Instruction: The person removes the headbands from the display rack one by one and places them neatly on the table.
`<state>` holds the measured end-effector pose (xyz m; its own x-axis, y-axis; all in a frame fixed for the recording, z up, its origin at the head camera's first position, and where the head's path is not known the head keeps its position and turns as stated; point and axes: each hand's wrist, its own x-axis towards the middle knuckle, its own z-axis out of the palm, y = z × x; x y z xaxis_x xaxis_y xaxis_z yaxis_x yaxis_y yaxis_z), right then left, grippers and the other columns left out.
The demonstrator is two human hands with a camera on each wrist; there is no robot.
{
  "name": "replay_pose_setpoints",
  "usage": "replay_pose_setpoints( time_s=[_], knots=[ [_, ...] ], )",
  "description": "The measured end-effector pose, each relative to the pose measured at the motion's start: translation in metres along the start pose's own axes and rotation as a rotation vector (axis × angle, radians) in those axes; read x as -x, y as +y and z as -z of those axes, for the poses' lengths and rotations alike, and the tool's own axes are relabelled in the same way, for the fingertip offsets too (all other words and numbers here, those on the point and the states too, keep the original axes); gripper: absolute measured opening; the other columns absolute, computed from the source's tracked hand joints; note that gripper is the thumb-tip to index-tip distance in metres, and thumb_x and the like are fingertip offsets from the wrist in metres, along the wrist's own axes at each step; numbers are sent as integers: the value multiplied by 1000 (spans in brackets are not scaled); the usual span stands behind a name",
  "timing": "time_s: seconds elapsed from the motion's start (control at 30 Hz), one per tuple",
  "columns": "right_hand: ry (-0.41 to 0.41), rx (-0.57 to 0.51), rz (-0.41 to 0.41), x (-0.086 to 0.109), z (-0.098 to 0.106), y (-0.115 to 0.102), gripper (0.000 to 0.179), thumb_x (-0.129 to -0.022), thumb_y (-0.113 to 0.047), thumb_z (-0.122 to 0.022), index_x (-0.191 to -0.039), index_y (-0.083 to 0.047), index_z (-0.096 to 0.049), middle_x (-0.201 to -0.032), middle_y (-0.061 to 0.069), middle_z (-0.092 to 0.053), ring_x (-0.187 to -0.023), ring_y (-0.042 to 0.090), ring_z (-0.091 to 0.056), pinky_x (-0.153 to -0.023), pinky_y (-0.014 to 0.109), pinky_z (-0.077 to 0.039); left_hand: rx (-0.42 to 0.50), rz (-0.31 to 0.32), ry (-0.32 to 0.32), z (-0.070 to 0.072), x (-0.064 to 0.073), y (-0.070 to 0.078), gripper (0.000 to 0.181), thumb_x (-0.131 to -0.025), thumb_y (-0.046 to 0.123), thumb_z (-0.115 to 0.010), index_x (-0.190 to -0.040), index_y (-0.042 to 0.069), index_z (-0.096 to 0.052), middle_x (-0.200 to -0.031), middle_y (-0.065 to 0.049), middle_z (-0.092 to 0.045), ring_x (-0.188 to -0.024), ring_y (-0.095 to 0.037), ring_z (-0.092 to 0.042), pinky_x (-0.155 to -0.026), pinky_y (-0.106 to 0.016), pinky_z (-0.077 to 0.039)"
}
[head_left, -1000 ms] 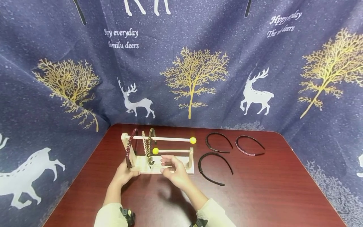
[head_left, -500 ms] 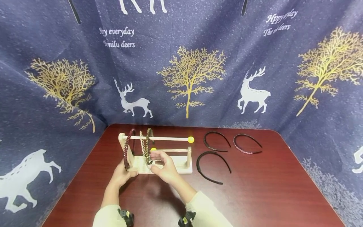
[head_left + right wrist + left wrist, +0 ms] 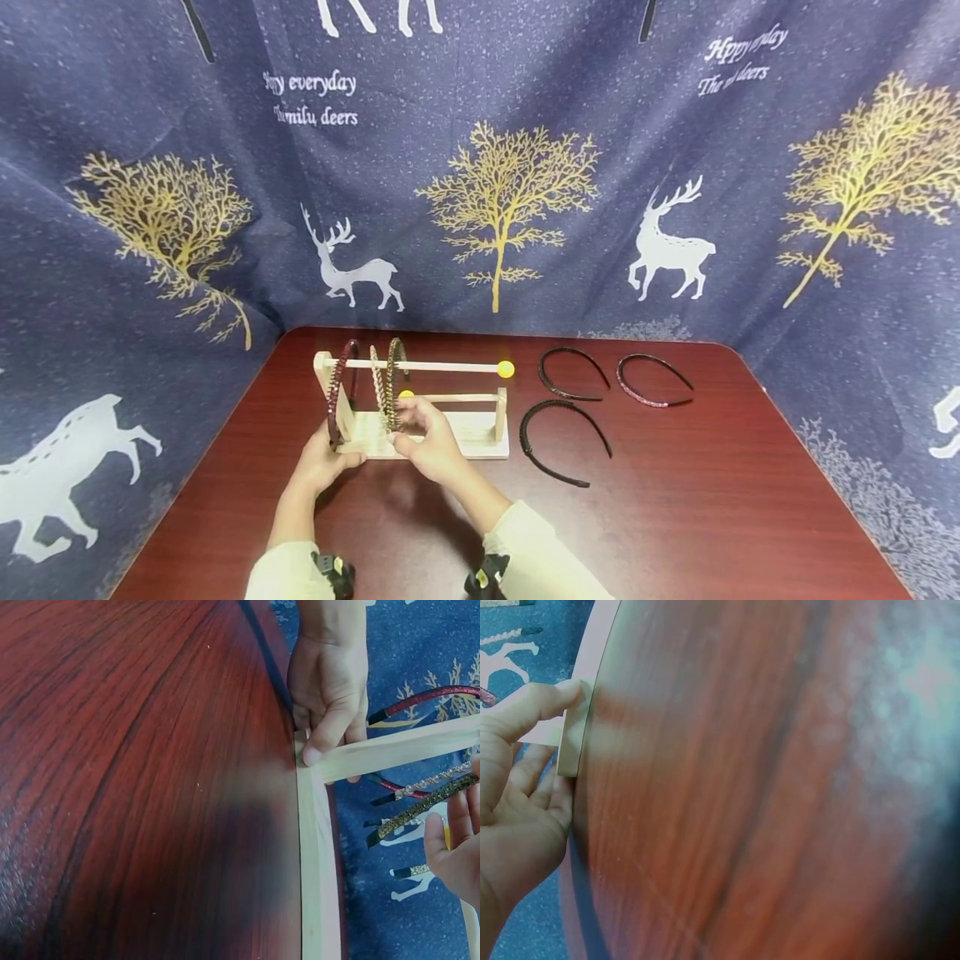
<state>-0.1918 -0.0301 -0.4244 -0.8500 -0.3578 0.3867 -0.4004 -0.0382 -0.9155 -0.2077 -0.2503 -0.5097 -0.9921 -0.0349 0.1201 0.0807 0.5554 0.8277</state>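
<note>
A pale wooden headband stand (image 3: 476, 432) has an upper rod and a lower rod, each tipped with a yellow ball. My left hand (image 3: 318, 461) grips the left end of its base, thumb on top in the left wrist view. A dark red beaded headband (image 3: 334, 402) hangs near the left post, with a cream headband (image 3: 377, 373) and a gold beaded headband (image 3: 390, 382) further right on the upper rod. My right hand (image 3: 433, 443) holds the gold headband near its lower end, with fingers and thumb bent about it; the exact contact is partly hidden.
On the red-brown table (image 3: 675, 500), right of the stand, lie a black headband (image 3: 528, 429), a dark headband (image 3: 551, 383) and a pink-fronted headband (image 3: 637, 396). Behind the table hangs a blue cloth (image 3: 420, 100) printed with deer and trees.
My right hand has moved left from the middle of the stand to the gold headband, and its fingers have drawn in. My left hand has stayed on the base. The view has shifted slightly.
</note>
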Motion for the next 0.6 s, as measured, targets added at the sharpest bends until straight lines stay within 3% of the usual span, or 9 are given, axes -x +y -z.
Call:
replay_pose_setpoints(
  time_s=[0.13, 0.27, 0.6],
  knots=[
    [11, 29, 14, 0, 1, 0, 28, -76, 17, -58, -103, 12, -54, -88, 27, -60, -85, 35, -59, -81, 40, -51, 5, 12, -2, 1, 0, 0, 65, -65, 4, -81, -118, -5, -44, -113, -30, -53, -110, -44, -49, -93, -54, -39],
    [10, 38, 21, -1, 2, 0, 22, -76, 17, -58, -98, 13, -54, -87, 27, -59, -84, 34, -58, -79, 31, -51, 1, 16, 5, 1, 0, 1, 56, -65, 5, -82, -108, -2, -46, -104, -24, -55, -106, -41, -51, -91, -53, -40],
    [15, 25, 102, -6, 12, -8, 21, -79, 16, -58, -98, 14, -52, -85, 28, -59, -83, 40, -58, -76, 33, -51, 13, -8, 25, -1, -1, -1, 47, -62, 3, -82, -92, 1, -46, -91, -16, -54, -95, -34, -52, -87, -48, -43]
  ],
)
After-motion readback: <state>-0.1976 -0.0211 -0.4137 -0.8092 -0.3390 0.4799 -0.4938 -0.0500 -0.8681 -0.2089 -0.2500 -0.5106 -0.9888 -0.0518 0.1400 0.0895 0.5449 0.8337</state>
